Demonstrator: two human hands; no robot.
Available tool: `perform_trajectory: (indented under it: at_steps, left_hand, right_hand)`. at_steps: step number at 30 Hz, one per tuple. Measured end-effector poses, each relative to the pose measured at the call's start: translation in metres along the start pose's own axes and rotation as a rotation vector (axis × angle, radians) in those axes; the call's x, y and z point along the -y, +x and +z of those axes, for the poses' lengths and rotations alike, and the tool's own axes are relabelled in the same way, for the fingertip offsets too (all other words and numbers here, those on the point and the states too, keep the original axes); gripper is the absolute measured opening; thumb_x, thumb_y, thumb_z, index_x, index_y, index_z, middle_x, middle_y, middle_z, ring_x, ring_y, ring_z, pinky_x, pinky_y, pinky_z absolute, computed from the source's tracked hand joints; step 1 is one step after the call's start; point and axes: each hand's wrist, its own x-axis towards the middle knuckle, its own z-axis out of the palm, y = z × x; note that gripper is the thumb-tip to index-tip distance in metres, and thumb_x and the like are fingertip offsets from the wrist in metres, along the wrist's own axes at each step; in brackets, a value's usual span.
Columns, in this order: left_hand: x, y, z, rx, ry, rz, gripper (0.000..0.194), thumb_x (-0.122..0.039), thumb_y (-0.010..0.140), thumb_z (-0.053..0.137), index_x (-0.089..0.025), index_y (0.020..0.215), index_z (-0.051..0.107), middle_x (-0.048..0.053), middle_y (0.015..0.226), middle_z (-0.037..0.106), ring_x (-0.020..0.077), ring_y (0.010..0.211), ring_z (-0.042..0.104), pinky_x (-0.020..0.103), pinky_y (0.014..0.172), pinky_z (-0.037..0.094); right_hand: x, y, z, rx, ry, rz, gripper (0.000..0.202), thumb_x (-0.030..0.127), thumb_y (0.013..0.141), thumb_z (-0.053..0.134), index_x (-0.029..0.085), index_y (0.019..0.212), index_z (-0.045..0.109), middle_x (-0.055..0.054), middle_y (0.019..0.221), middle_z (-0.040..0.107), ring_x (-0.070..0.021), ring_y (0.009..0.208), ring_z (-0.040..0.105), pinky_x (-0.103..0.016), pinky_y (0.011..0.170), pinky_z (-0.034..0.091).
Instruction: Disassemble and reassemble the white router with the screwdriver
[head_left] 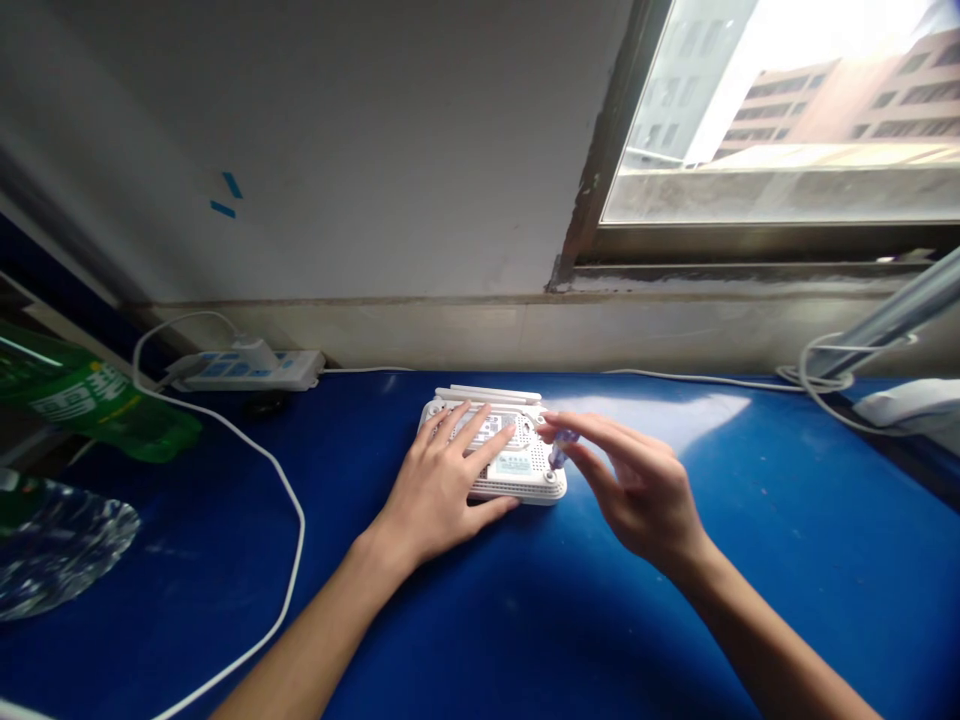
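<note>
Bare forearms [322, 610] of mine come in low over the blue table [480, 640], angled toward a white router [521, 491] that lies in front of me, near the wall. It rests underside up, label showing, with its antennas [495, 396] folded along the far edge. My left hand [442, 490] is spread over it, holding nothing between the fingers, thumb along the near edge. My right hand [652, 490] pinches a small purplish thing [562, 450] at the router's right end; what it is, I can't tell.

I'd judge the router light and stiff, a smooth plastic shell that could skate on this glossy top. Its short ends look best to grip; the antennas seem the fragile part, poor handles. Off to my left are a white cable [302, 520], a power strip [300, 370] and a green bottle [142, 420].
</note>
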Motion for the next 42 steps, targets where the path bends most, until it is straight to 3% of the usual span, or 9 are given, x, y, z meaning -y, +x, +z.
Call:
perform_trajectory:
  at_steps: [7, 13, 17, 22, 24, 28, 32, 38, 42]
  left_hand:
    - [0.0, 0.0, 0.0, -0.011, -0.005, 0.005, 0.079, -0.058, 0.091, 0.075, -0.033, 0.161, 0.047, 0.01, 0.168, 0.042, 0.0394, 0.154, 0.039, 0.061, 0.125, 0.033]
    - [0.0, -0.001, 0.0, 0.004, 0.017, 0.006, 0.079, -0.056, 0.092, 0.074, -0.032, 0.161, 0.046, 0.01, 0.169, 0.04, 0.0401, 0.154, 0.039, 0.063, 0.125, 0.034]
    - [0.001, -0.001, 0.001, -0.008, 0.016, 0.009, 0.08, -0.058, 0.091, 0.074, -0.032, 0.161, 0.046, 0.01, 0.168, 0.042, 0.0398, 0.154, 0.039, 0.062, 0.125, 0.033]
    - [0.0, 0.0, 0.0, -0.005, 0.014, 0.005, 0.08, -0.057, 0.09, 0.075, -0.033, 0.161, 0.046, 0.01, 0.168, 0.043, 0.0397, 0.153, 0.04, 0.062, 0.125, 0.034]
    - [0.0, 0.0, 0.0, -0.004, 0.014, 0.004, 0.08, -0.056, 0.091, 0.075, -0.033, 0.161, 0.046, 0.01, 0.168, 0.042, 0.0393, 0.154, 0.04, 0.061, 0.125, 0.034]
    - [0.0, 0.0, 0.0, -0.005, 0.011, 0.006, 0.078, -0.055, 0.092, 0.074, -0.033, 0.161, 0.046, 0.01, 0.169, 0.041, 0.0391, 0.154, 0.039, 0.062, 0.125, 0.033]
    - [0.0, 0.0, 0.0, -0.002, 0.002, 0.006, 0.079, -0.055, 0.091, 0.076, -0.033, 0.161, 0.046, 0.011, 0.168, 0.041, 0.0406, 0.154, 0.038, 0.063, 0.125, 0.033]
    - [0.0, 0.0, -0.001, 0.017, 0.004, 0.0, 0.08, -0.055, 0.092, 0.074, -0.033, 0.162, 0.044, 0.01, 0.169, 0.04, 0.0394, 0.155, 0.037, 0.063, 0.125, 0.033]
    - [-0.001, 0.0, -0.001, 0.015, 0.0, -0.006, 0.08, -0.056, 0.092, 0.074, -0.033, 0.162, 0.044, 0.01, 0.169, 0.04, 0.0395, 0.155, 0.037, 0.063, 0.125, 0.033]
  right_hand:
    - [-0.007, -0.001, -0.005, -0.113, -0.109, 0.024, 0.03, 0.016, 0.092, 0.079, 0.028, 0.119, 0.079, -0.004, 0.087, 0.066, -0.018, 0.073, 0.064, -0.033, 0.061, 0.054]
    - [-0.006, -0.003, -0.01, 0.063, -0.009, 0.051, 0.05, 0.009, 0.105, 0.053, 0.03, 0.149, 0.06, -0.01, 0.132, 0.073, -0.023, 0.113, 0.072, -0.041, 0.097, 0.06]
    - [-0.004, -0.001, -0.009, -0.011, -0.034, 0.044, 0.041, 0.011, 0.099, 0.067, 0.03, 0.135, 0.071, -0.006, 0.105, 0.079, -0.022, 0.092, 0.076, -0.038, 0.082, 0.063]
    - [-0.001, 0.004, -0.003, -0.108, -0.116, 0.021, 0.025, 0.019, 0.091, 0.08, 0.027, 0.114, 0.08, -0.003, 0.082, 0.065, -0.0185, 0.07, 0.064, -0.034, 0.061, 0.057]
    - [0.0, 0.005, -0.002, -0.081, -0.137, 0.012, 0.026, 0.018, 0.096, 0.073, 0.027, 0.121, 0.078, -0.006, 0.091, 0.068, -0.0198, 0.079, 0.067, -0.034, 0.067, 0.059]
    - [0.0, 0.002, -0.004, 0.045, -0.054, 0.003, 0.047, 0.008, 0.105, 0.052, 0.027, 0.146, 0.061, -0.011, 0.128, 0.074, -0.0225, 0.117, 0.071, -0.039, 0.097, 0.06]
    - [0.0, 0.001, -0.005, 0.01, -0.066, 0.006, 0.042, 0.008, 0.1, 0.064, 0.027, 0.137, 0.067, -0.007, 0.11, 0.078, -0.02, 0.096, 0.075, -0.034, 0.085, 0.062]
    - [0.005, 0.006, 0.002, -0.042, -0.148, -0.015, 0.023, 0.013, 0.092, 0.078, 0.021, 0.113, 0.077, -0.004, 0.084, 0.064, -0.0166, 0.07, 0.063, -0.031, 0.062, 0.055]
    - [0.005, 0.002, -0.001, -0.026, -0.165, -0.002, 0.024, 0.013, 0.096, 0.073, 0.022, 0.118, 0.075, -0.008, 0.101, 0.073, -0.0195, 0.088, 0.072, -0.032, 0.077, 0.061]
